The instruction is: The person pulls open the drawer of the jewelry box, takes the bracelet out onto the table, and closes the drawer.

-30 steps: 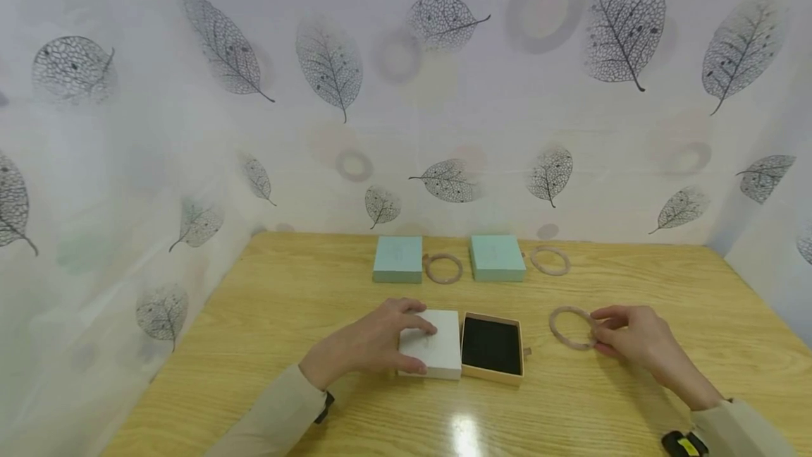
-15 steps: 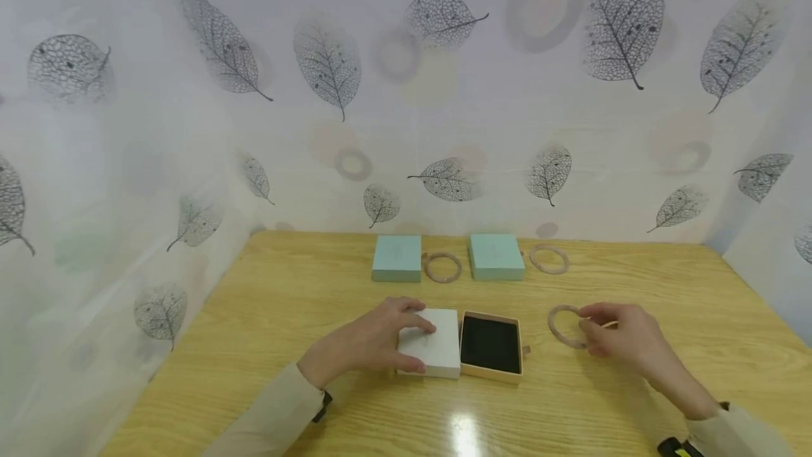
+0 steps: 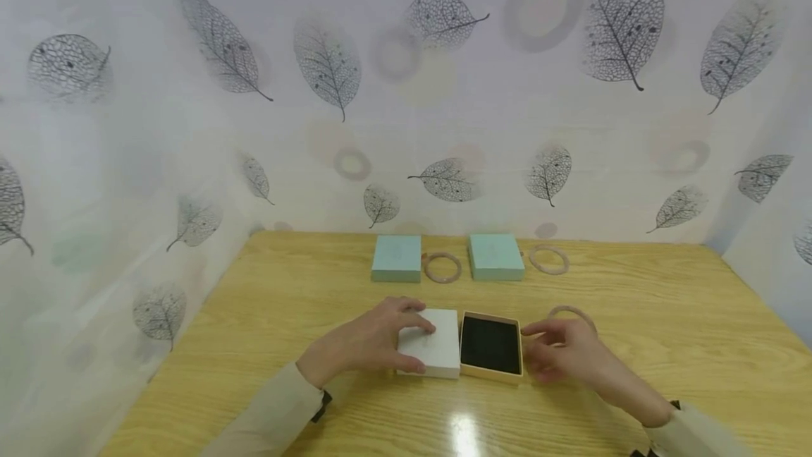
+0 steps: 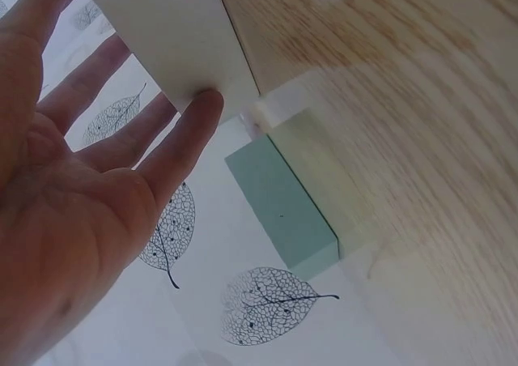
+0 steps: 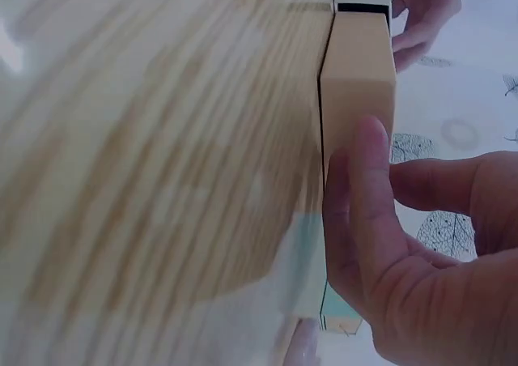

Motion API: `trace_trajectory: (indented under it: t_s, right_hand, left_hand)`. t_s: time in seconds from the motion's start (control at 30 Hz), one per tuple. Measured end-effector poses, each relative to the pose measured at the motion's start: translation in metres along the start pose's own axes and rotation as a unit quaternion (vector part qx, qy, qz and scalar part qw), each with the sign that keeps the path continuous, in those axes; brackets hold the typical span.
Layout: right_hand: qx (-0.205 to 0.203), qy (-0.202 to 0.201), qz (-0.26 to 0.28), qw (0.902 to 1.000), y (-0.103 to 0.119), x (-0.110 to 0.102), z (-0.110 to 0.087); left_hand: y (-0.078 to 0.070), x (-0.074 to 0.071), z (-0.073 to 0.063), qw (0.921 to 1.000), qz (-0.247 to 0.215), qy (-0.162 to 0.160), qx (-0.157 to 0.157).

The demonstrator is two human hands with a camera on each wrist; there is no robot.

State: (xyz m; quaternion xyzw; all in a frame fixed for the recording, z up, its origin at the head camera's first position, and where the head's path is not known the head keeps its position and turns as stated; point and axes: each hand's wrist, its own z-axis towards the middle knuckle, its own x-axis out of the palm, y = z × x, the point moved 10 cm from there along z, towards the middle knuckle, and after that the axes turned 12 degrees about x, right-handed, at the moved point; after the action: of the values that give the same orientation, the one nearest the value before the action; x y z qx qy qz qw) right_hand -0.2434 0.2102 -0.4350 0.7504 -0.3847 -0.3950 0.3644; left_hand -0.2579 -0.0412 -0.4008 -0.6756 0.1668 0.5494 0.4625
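Note:
My left hand (image 3: 361, 344) grips a white box sleeve (image 3: 446, 351), thumb along its near side and fingers over its top and far side. Directly to the right, edge to edge with the sleeve, lies a peach-coloured box drawer (image 3: 491, 375) with a black lining (image 3: 490, 344). My right hand (image 3: 574, 357) is at the drawer's right side. In the right wrist view its fingertips lie against the drawer's end wall (image 5: 356, 50), thumb and fingers loosely bent. The small tab on that side is hidden by this hand. Behind it a pale bangle (image 3: 569, 309) is partly covered.
Towards the back of the wooden table (image 3: 304, 288) stand two mint-green boxes, one on the left (image 3: 396, 258) and one on the right (image 3: 497, 257). A bangle (image 3: 443, 281) lies between them, and another bangle (image 3: 549, 270) beyond the right one. Leaf-patterned cloth surrounds the table.
My right hand has let go of the bangle at the right and moved left to the drawer's end. The left hand and the white sleeve have stayed put.

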Motion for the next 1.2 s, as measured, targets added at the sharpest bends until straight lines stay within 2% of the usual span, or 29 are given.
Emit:
trace_trajectory:
  t_s: [0.13, 0.4, 0.9, 1.2]
  right_hand:
    - [0.002, -0.001, 0.004, 1.0, 0.0, 0.008, 0.004]
    - [0.019, -0.018, 0.012, 0.9996, -0.001, 0.011, 0.007]
    - [0.009, -0.017, 0.006, 0.9998, 0.003, 0.012, 0.008]
    - [0.005, -0.017, 0.021, 0.9996, 0.006, 0.014, 0.009]
  left_hand:
    - [0.0, 0.0, 0.0, 1.0, 0.0, 0.002, 0.0]
    - [0.001, 0.001, -0.001, 1.0, -0.005, 0.002, -0.005]
    - [-0.002, 0.0, 0.0, 0.9999, -0.008, -0.006, 0.011]
    - [-0.001, 0.001, 0.0, 0.9999, -0.01, -0.004, 0.008]
